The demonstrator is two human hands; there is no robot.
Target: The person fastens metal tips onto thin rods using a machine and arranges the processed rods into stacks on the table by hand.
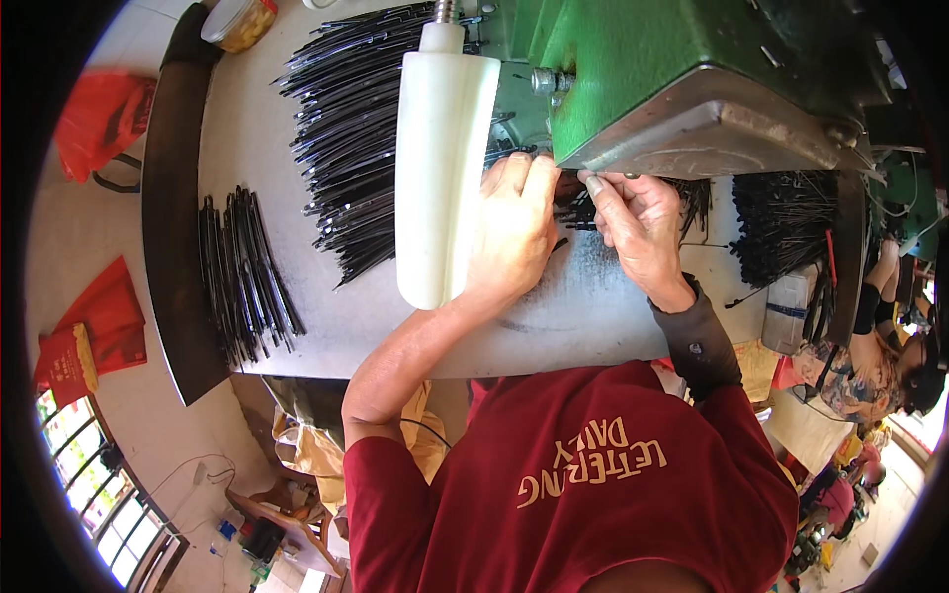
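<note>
My left hand [516, 225] is at the front edge of a green machine [643, 74], its fingers curled together beside a long white handle [445, 178]. Whatever lies in those fingers is hidden. Close by on the right, my right hand [638, 227] pinches thumb against forefinger under the machine's metal lower edge. Anything in that pinch is too small to make out. Thin black strips [583, 211] lie on the table between and behind my hands. A large heap of glossy black strips [351, 138] spreads to the left of the handle.
A smaller bundle of black strips [242, 277] lies at the table's left. At the right are a pile of black pieces [781, 222] and a grey taped block [789, 311]. A lidded tub [239, 22] stands at the far left. Other people [870, 366] sit beyond the right edge.
</note>
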